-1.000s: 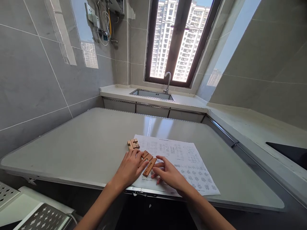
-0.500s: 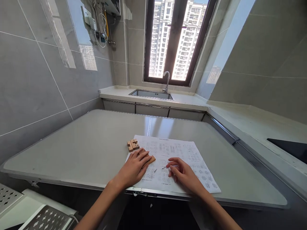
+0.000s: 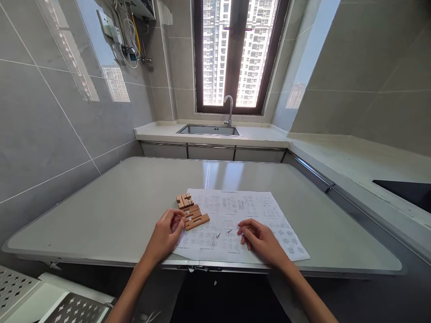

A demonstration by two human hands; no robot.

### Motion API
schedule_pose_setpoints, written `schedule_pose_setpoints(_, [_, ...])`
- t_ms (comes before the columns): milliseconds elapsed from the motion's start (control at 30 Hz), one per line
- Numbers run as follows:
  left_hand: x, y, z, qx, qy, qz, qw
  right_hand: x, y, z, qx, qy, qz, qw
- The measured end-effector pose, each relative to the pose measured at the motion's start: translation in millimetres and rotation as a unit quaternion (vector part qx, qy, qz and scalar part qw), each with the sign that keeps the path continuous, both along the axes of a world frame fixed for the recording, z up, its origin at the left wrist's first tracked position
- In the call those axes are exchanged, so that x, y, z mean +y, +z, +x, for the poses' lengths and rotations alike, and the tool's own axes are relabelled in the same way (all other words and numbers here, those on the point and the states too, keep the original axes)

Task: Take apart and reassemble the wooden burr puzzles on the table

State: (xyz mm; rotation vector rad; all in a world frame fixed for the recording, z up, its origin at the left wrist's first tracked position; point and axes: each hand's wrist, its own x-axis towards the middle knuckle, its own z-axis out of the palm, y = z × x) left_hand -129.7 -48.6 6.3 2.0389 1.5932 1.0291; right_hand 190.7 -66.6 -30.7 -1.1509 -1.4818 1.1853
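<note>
Several notched wooden puzzle pieces lie side by side on the left part of a printed sheet of paper. Just behind them is a cluster of shorter notched wooden blocks, at the sheet's upper left corner. My left hand is at the left ends of the longer pieces, its fingers loosely bent and the thumb apart; whether the fingertips touch the wood I cannot tell. My right hand rests over the sheet with loosely curled fingers and nothing in it. Two small dark marks or bits show on the paper between my hands.
The sheet lies on a pale table with a seam down its middle and a metal latch at the front edge. Beyond it stands a counter with a sink and faucet. A perforated white rack is at lower left.
My left hand has drawn back leftward off the longer wooden pieces, which now show uncovered. The right hand has stayed nearly in place. The view has shifted slightly.
</note>
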Motion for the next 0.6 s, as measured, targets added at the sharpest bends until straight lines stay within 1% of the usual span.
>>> schedule_pose_setpoints(67, [0.4, 0.4, -5.5, -0.060, 0.031, -0.053, 0.996, -0.3, -1.2, 1.3, -0.003, -0.017, 0.007, 1.000])
schedule_pose_setpoints(167, [0.9, -2.0, -10.6, -0.113, 0.032, -0.086, 0.989, -1.0, -2.3, 3.0, -0.020, -0.056, 0.022, 0.998])
schedule_pose_setpoints(267, [0.2, -4.2, -11.9, -0.112, 0.014, -0.096, 0.989, -1.7, -2.4, 4.3, -0.034, -0.080, 0.010, 0.996])
schedule_pose_setpoints(400, [-1.6, -3.7, -11.6, -0.097, 0.008, -0.117, 0.988, -2.2, -2.2, 5.1, -0.062, -0.066, -0.007, 0.996])
schedule_pose_setpoints(600, [-1.3, -5.9, -12.6, -0.110, -0.003, -0.119, 0.987, -1.9, -4.5, 5.4, -0.056, -0.061, 0.000, 0.997])
